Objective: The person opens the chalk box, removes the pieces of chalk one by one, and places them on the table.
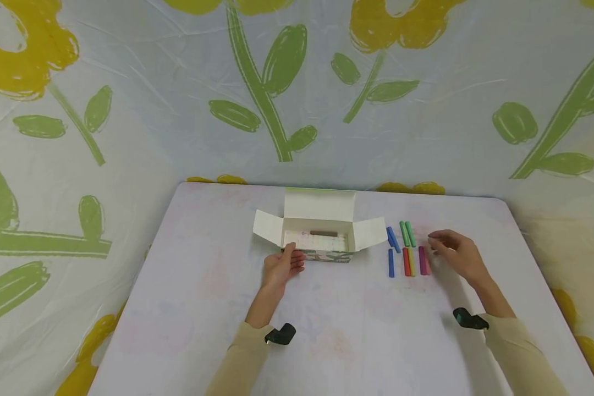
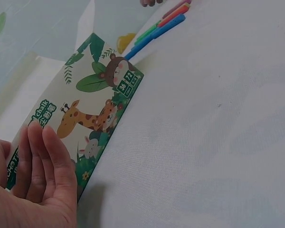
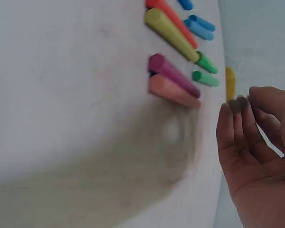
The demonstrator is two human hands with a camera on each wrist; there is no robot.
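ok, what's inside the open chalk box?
Head view: the chalk box shows one brownish stick lying along the back, over a pale, faintly coloured layer. Its front wall hides anything lower; the left hand rests on that wall.

Beige sleeves [image 1: 520,344]; black, seemingly clipped-on wrist cameras [image 1: 470,319].

Left hand [image 1: 282,267] flat with straight fingers, right hand [image 1: 455,252] loosely curled, empty grip

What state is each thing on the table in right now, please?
Chalk box: open, flaps spread, one brown stick inside.
Chalk sticks: lying loose on the table, right of the box.
Left hand: resting against the box front.
Right hand: beside the sticks, holding nothing.
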